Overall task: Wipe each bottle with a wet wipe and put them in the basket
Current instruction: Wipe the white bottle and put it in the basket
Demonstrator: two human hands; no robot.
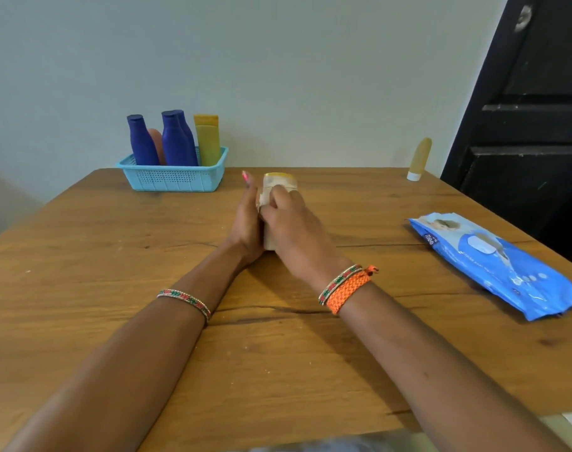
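Left hand (245, 223) cups a smooth yellow-capped bottle (279, 181) upright on the wooden table (114, 256); right hand (291, 223) fingers curl, pressing a crumpled wipe (267, 190) onto it (blurry). Perforated plastic basket (173, 177) beyond fingertips.

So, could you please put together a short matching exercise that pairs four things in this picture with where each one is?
Things:
1. Blue basket
2. Pack of wet wipes
3. Yellow bottle with the white cap
4. Bottle being wiped

Places:
A. Standing alone at the table's far right edge
B. Between the left hand and right hand, mid-table
C. Far left of the table, holding several bottles
D. Lying flat at the right side of the table

Pairs: 1-C, 2-D, 3-A, 4-B
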